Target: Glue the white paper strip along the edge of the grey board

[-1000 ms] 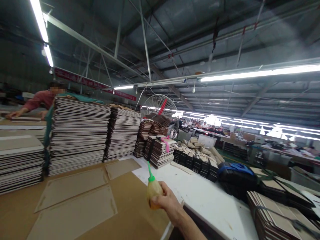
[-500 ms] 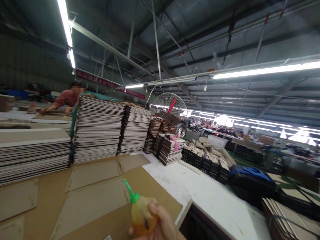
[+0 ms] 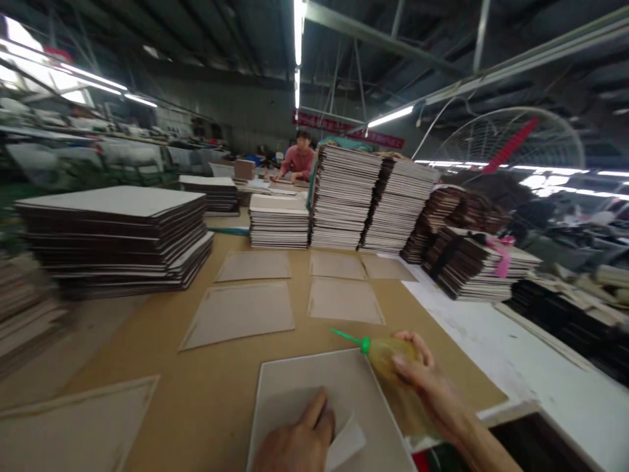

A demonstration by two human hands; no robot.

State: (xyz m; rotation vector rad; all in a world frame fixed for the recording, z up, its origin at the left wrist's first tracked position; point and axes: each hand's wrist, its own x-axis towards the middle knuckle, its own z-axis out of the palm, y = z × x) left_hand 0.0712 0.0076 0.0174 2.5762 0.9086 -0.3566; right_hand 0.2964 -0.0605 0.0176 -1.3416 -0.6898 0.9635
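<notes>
Two hands work at the near edge of a brown cardboard-covered table (image 3: 236, 387). The right hand (image 3: 422, 380) is wrapped around a squeeze bottle (image 3: 388, 353) — soft translucent plastic, amber-yellow with what looks like glue, capped by a green collar and a long thin green nozzle that tapers to a point. The bottle lies nearly level, nozzle aimed left, its tip hanging just above the far edge of a pale grey board (image 3: 339, 393). That board is flat, matte and squarish with a thin lighter rim, and lies right in front of the person. The left hand (image 3: 297, 442) rests on it, fingers pressed together and flat on the surface, beside a small white slip (image 3: 346, 442) with a pointed corner.

Farther out lie several flat grey-brown panels (image 3: 240, 313), well apart from one another, each a plain rectangle with a faint border. Beyond them rise stacks of boards (image 3: 344, 196) whose edges show fine dark and white stripes; a lower, broader stack (image 3: 118, 236) sits to the left. A bundle (image 3: 481, 262) on the right is tied with pink ribbon. A person in a red top (image 3: 299, 160) leans over the far end, and a round wire fan (image 3: 511, 137) stands to the right.
</notes>
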